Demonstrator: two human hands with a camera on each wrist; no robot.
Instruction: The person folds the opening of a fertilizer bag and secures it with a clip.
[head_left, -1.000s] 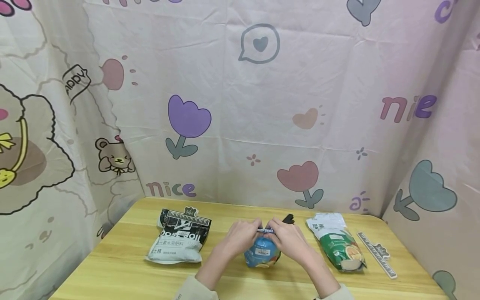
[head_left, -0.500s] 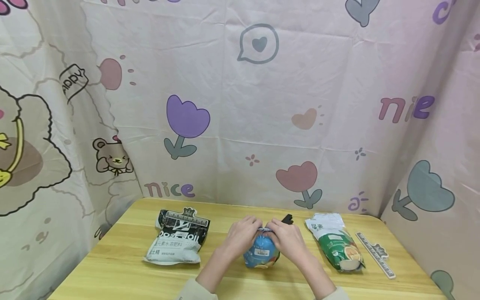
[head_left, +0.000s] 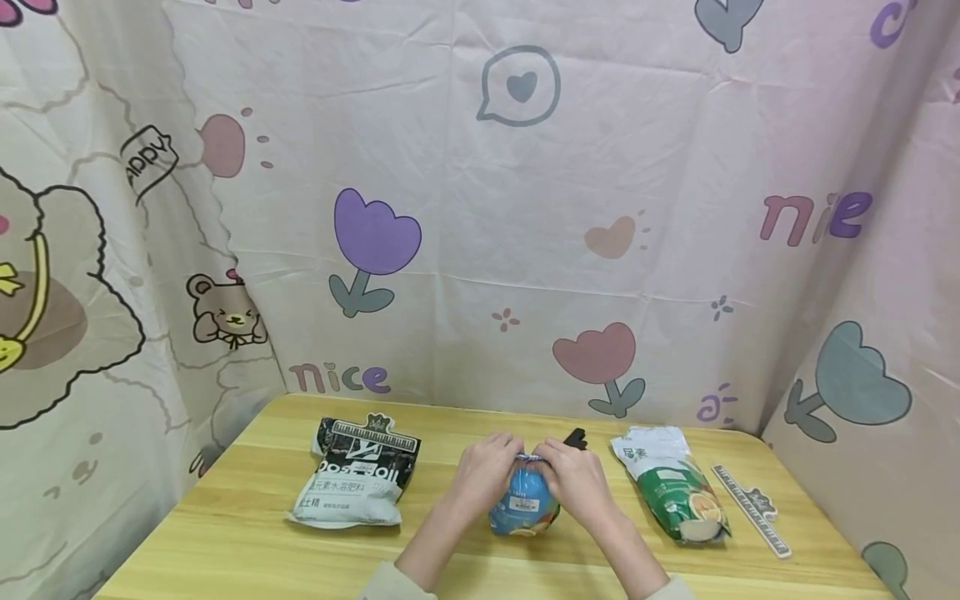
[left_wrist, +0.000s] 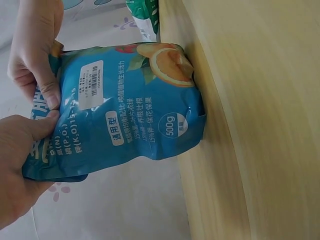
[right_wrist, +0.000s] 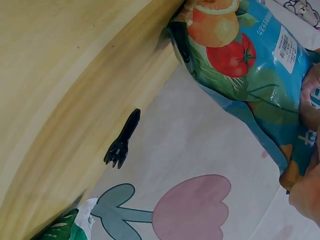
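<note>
A blue plastic fertilizer bag (head_left: 517, 510) with printed oranges stands upright at the middle front of the table. My left hand (head_left: 483, 473) and right hand (head_left: 579, 479) pinch its top from either side, nearly meeting. In the left wrist view the bag (left_wrist: 130, 105) shows a barcode label and "500g", thumbs pressed on its front near the top. Part of the top is folded or gathered under the fingers, which hide it. The right wrist view shows the bag's printed side (right_wrist: 220, 45) with a tomato, and the right hand (right_wrist: 307, 200) at its top corner.
At left lies a black and white bag (head_left: 352, 492) with a keyboard-patterned strip (head_left: 375, 437) across its top. To the right lie a green and white bag (head_left: 678, 492) and a similar loose strip (head_left: 753, 511). A small black fork-like piece (right_wrist: 122, 140) lies behind the right hand.
The fingers have shifted slightly over the bag's top, and the patterned band between them shows less than a second ago. The bag stays in place.
</note>
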